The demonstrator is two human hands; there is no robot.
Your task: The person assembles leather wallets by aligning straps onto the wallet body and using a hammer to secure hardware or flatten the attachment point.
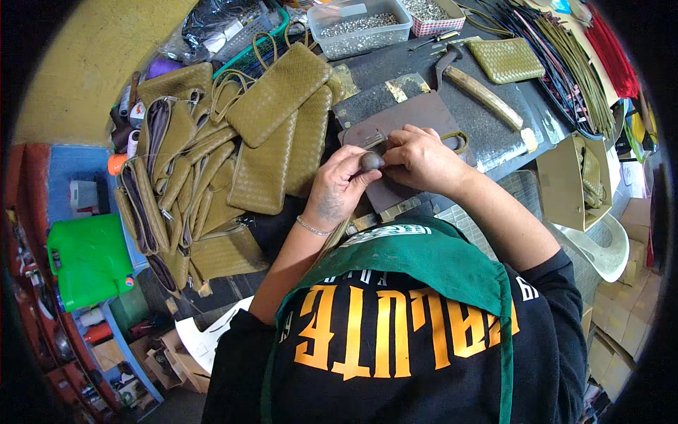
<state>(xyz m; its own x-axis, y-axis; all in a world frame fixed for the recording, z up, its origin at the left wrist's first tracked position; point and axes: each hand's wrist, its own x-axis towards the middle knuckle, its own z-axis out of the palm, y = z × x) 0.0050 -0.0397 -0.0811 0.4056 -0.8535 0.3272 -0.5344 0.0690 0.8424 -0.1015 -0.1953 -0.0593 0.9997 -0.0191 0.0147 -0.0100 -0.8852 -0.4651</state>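
Note:
Both hands meet over a brown leather-like pad point(431, 109) on the workbench. My left hand point(333, 187) is closed, thumb and fingers around a dark, rounded knob point(371, 162); what the knob belongs to is hidden. Close beside it, my right hand point(421, 159) is closed in a pinch, its fingertips touching or nearly touching the knob. Whatever lies between those fingertips is too small to make out. A narrow olive strap loop point(459, 141) shows just past the right hand. Below the left wrist, a thin tan strip runs down beside the green apron point(402, 265).
Olive woven pouches point(279, 99) are heaped on the left. A hammer point(484, 97) lies at the right, near another woven pouch point(506, 60). At the back stands a clear tub point(360, 44) of small metal pieces. Bundled cords point(558, 63) lie far right, above an open box point(565, 184).

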